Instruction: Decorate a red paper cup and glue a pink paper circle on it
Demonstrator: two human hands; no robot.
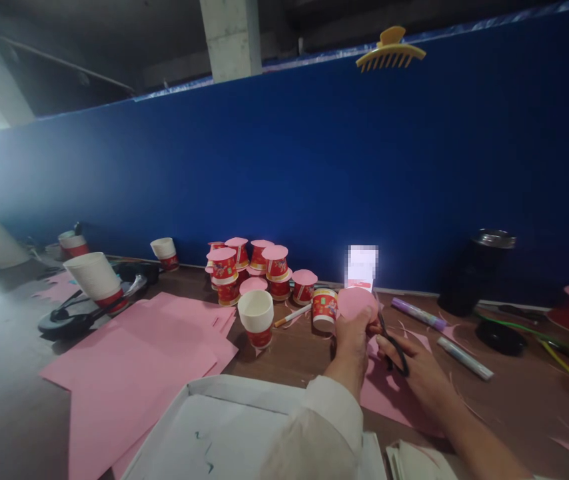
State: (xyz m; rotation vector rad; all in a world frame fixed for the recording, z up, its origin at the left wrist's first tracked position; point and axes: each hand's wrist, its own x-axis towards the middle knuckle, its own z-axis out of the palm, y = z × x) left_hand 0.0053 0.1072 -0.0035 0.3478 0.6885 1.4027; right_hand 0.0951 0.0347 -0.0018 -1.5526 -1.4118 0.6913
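Note:
A round piece of pink paper (pixel 358 303) is pinched in my left hand (pixel 352 343), in front of a lit screen (pixel 362 267). My right hand (pixel 412 363) grips black-handled scissors (pixel 398 353), whose blades reach up along the right edge of the pink round. Just left of my hands lies a red paper cup (pixel 324 308), its pale rim facing down. Beneath my right hand is a larger cut sheet of pink paper (pixel 394 400), with thin pink offcuts scattered around it.
Red cups topped with pink rounds (pixel 277 263) stand stacked at the back, near a white-and-red cup (pixel 257 317). Large pink sheets (pixel 139 360) lie left, a white box (pixel 234 427) in front. Markers (pixel 464 358) and a black flask (pixel 474 273) are right. A blue partition (pixel 284 167) rises behind.

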